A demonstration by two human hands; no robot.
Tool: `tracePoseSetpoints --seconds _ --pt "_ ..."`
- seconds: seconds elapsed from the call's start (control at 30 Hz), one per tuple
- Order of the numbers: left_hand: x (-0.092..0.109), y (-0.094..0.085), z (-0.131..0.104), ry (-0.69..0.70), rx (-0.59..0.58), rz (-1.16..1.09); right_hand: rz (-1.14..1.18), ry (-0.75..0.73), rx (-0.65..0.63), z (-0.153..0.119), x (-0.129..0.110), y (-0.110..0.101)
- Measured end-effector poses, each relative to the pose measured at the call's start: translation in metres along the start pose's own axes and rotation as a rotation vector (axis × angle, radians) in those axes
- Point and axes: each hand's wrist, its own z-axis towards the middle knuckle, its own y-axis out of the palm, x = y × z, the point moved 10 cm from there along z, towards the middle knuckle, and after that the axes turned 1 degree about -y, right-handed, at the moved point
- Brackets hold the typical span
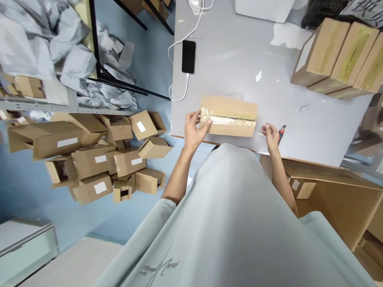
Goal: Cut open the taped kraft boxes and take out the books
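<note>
A long cardboard box [229, 107] lies at the front edge of the table, with shiny clear tape along its top seam. At its left end my left hand [195, 129] grips it, thumb on the taped top and fingers at the far side. My right hand [271, 135] is just off the box's right end, not touching it, with its fingers curled together. Whatever those fingers may hold is too small to see. A red and black utility knife [281, 134] shows right beside that hand, its lower part hidden.
A black phone [188, 56] on a white cable [186, 85] lies at the table's back left. Taped boxes [326, 56] stand at the right. Open cartons [98, 159] are piled on the left, and a large carton [335, 203] sits below the table's right edge.
</note>
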Motion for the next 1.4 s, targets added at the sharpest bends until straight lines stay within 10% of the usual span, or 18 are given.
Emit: tracePoseSetpoints --seconds 0.17,0.6,0.83,1.07,1.4 --pt "-0.017 0.001 0.005 -0.15 0.053 0.007 0.109 -0.026 -0.11 -0.015 -0.05 0.057" --pt "0.0 0.059 0.007 -0.301 -0.093 -0.258 -0.089 0.025 -0.008 -0.049 -0.059 0.006" --pt "-0.028 0.066 0.017 -0.3 -0.223 -0.374 -0.563 -0.169 0.135 -0.032 -0.104 -0.003" --pt "-0.063 0.063 -0.012 -0.266 -0.322 -0.458 -0.48 -0.411 -0.052 0.019 -0.146 0.018" --pt "-0.092 0.05 -0.054 -0.251 -0.234 -0.244 -0.444 0.06 0.001 0.136 -0.067 0.042"
